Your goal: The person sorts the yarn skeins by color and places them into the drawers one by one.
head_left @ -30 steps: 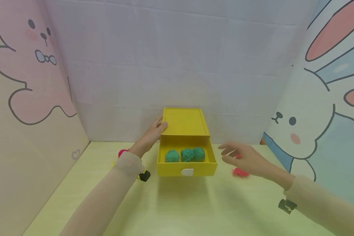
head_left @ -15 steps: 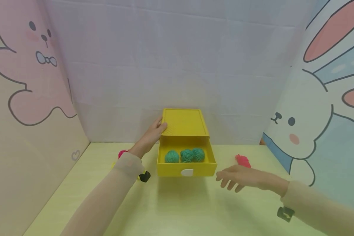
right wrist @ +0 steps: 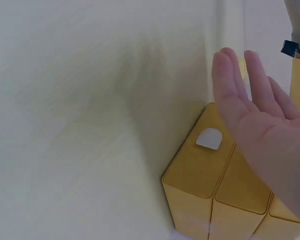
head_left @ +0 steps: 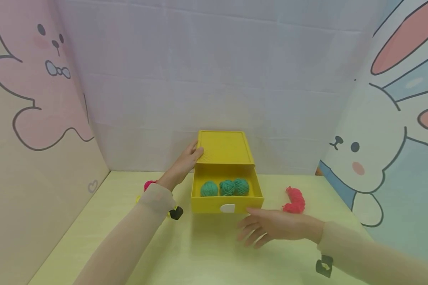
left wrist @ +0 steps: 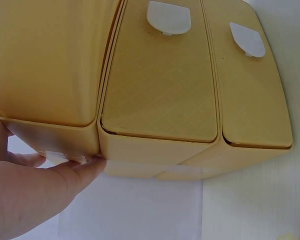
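While left hand [head_left: 182, 164] grips yellow cabinet [head_left: 224, 146], top drawer [head_left: 205, 205] open (three green yarn balls [head_left: 227, 188] inside), right hand [head_left: 271, 225] with fingers apart

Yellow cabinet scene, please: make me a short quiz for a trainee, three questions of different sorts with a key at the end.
1. How many teal yarn balls lie in the open drawer?
2. True or false: the left hand touches the yellow cabinet.
3. In the head view, the right hand is:
A. holding one of the teal yarn balls
B. on top of the yellow cabinet
C. empty, near the front of the open drawer

Key: 1. Three. 2. True. 3. C.
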`<state>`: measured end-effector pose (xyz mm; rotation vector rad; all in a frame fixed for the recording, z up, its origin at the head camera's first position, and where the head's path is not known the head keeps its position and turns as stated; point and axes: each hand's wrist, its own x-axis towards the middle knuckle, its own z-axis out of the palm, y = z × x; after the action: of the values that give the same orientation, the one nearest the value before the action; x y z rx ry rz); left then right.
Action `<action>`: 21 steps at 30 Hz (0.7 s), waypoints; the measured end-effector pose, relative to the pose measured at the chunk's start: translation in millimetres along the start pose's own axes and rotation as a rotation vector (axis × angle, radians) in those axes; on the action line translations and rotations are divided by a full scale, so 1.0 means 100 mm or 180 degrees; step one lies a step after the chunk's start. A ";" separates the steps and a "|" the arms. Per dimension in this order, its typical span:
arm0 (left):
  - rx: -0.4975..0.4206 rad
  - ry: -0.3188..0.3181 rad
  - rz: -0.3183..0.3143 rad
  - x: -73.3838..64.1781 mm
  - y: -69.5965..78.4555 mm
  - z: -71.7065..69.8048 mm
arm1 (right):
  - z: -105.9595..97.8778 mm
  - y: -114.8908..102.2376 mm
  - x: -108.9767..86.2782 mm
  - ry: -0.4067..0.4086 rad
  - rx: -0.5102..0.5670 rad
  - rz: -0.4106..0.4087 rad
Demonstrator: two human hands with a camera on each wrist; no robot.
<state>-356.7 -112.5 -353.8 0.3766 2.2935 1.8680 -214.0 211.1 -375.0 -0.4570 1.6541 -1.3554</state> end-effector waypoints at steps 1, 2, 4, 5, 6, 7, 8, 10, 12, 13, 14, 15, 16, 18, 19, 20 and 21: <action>0.0000 -0.0001 0.0002 0.00 0.00 0.00 | 0.01 0.00 0.03 -0.0087 0.0106 -0.0054; 0.0001 0.0002 -0.0002 0.00 0.01 0.01 | 0.02 0.00 0.06 -0.0168 0.0211 -0.0106; 0.0010 0.0016 -0.0015 0.00 0.01 0.01 | 0.05 0.01 0.11 -0.0280 0.0411 -0.0203; 0.0022 0.0022 -0.0022 0.00 0.02 0.01 | 0.06 0.01 0.14 -0.0308 0.0523 -0.0237; 0.0028 0.0034 -0.0030 0.00 0.02 0.01 | 0.08 0.02 0.16 -0.0317 0.0623 -0.0269; 0.0031 0.0039 -0.0031 0.00 0.02 0.01 | 0.10 0.03 0.18 -0.0325 0.0717 -0.0302; 0.0041 0.0048 -0.0042 0.00 0.02 0.01 | 0.12 0.03 0.19 -0.0314 0.0797 -0.0338; 0.0049 0.0057 -0.0051 0.00 0.01 0.01 | 0.17 0.04 0.22 -0.0257 0.0928 -0.0406; 0.0058 0.0062 -0.0064 0.00 0.01 0.00 | 0.23 0.03 0.25 -0.0170 0.1049 -0.0469; 0.0054 0.0064 -0.0063 0.01 0.00 0.00 | 0.25 0.03 0.26 -0.0118 0.1107 -0.0498; 0.0054 0.0070 -0.0066 0.01 0.00 0.00 | 0.28 0.02 0.28 -0.0061 0.1150 -0.0528; 0.0049 0.0072 -0.0061 0.01 0.00 0.00 | 0.31 0.01 0.29 0.0004 0.1194 -0.0556; 0.0043 0.0079 -0.0058 0.01 0.00 0.00 | 0.33 0.00 0.30 0.0067 0.1237 -0.0580; 0.0024 0.0079 -0.0043 0.01 0.00 0.01 | 0.37 -0.02 0.32 0.0186 0.1307 -0.0626; 0.0016 0.0079 -0.0034 0.01 0.00 0.01 | 0.39 -0.03 0.33 0.0243 0.1338 -0.0640; 0.0012 0.0078 -0.0029 0.01 0.00 0.01 | 0.41 -0.03 0.34 0.0298 0.1351 -0.0654; 0.0008 0.0077 -0.0023 0.01 0.00 0.01 | 0.42 -0.04 0.35 0.0353 0.1374 -0.0665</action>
<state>-356.9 -111.0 -353.9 0.3476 2.3098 1.8766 -198.4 159.9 -385.0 -0.3077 1.3714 -1.8673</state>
